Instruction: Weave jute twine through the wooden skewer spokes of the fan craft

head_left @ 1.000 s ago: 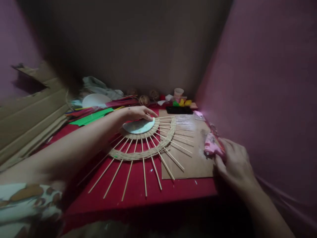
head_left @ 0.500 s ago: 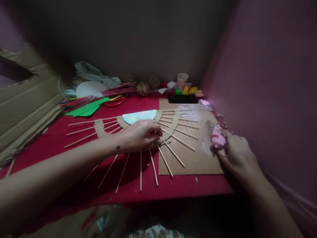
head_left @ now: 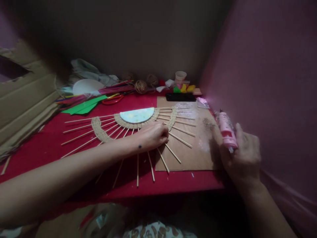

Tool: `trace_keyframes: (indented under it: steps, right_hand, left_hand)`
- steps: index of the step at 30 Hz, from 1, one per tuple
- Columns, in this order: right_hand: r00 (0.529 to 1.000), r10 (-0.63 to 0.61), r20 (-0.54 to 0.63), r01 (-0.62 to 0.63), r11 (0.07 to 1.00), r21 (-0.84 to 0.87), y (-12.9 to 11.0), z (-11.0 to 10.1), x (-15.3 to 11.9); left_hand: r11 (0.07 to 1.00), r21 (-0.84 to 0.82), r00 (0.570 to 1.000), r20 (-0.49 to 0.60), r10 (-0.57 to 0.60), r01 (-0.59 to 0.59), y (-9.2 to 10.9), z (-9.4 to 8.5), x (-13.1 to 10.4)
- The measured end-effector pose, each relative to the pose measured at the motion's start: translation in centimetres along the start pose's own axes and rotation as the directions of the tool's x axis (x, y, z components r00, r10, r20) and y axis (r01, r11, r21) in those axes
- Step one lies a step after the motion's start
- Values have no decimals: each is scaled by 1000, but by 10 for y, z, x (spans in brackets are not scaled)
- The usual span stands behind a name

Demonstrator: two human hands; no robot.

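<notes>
A half-round fan of thin wooden sticks (head_left: pixel 137 173) spreads from a pale blue half disc (head_left: pixel 137 115) on the red cloth. A braided twine band (head_left: pixel 99 130) arcs across the sticks. My left hand (head_left: pixel 156 134) rests over the band's right part, fingers pinched and curled at it; the twine between them is mostly hidden. On the right, my right hand (head_left: pixel 241 155) holds a pink glue gun (head_left: pixel 227 130), its dark tip pointing away from me and its rear end facing me.
Under the sticks' right side lies a brown board (head_left: pixel 183 158). Behind it are a black phone (head_left: pixel 180 97), a cup (head_left: pixel 180 76) and twine balls (head_left: pixel 141 86). Green paper (head_left: pixel 85 105) and red-handled scissors (head_left: pixel 112 99) lie back left. Cardboard (head_left: pixel 29 99) stands at left; a wall rises at right.
My left hand has slid right along the twine band, uncovering the half disc. My right hand has lifted the glue gun off the table's right edge, and it now shows more fully.
</notes>
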State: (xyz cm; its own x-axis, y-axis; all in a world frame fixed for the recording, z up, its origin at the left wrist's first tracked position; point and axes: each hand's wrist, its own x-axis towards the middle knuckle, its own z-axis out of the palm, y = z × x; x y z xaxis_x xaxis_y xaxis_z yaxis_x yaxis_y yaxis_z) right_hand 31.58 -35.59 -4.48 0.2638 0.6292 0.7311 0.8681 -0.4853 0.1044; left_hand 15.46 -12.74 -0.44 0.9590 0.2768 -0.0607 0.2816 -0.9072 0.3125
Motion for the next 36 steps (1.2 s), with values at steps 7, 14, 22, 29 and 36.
trace_keyframes:
  steps: [7, 14, 22, 29, 36]
  right_hand:
    - [930, 102, 354, -341, 602, 722, -31, -50, 17]
    - [816, -133, 563, -523, 244, 816, -55, -50, 33]
    - [788, -188, 586, -559, 179, 810, -65, -34, 34]
    - [779, -203, 593, -556, 212, 804, -71, -30, 37]
    - [768, -171, 617, -569, 261, 780, -72, -30, 36]
  left_hand:
    - [994, -107, 996, -86, -12, 3, -3, -4, -11]
    - [959, -265, 970, -191, -150, 96, -13, -4, -38]
    - [921, -383, 964, -210, -163, 73, -22, 5, -43]
    - [943, -320, 955, -241, -172, 89, -19, 6, -45]
    - [954, -298, 956, -268, -118, 34, -23, 10, -43]
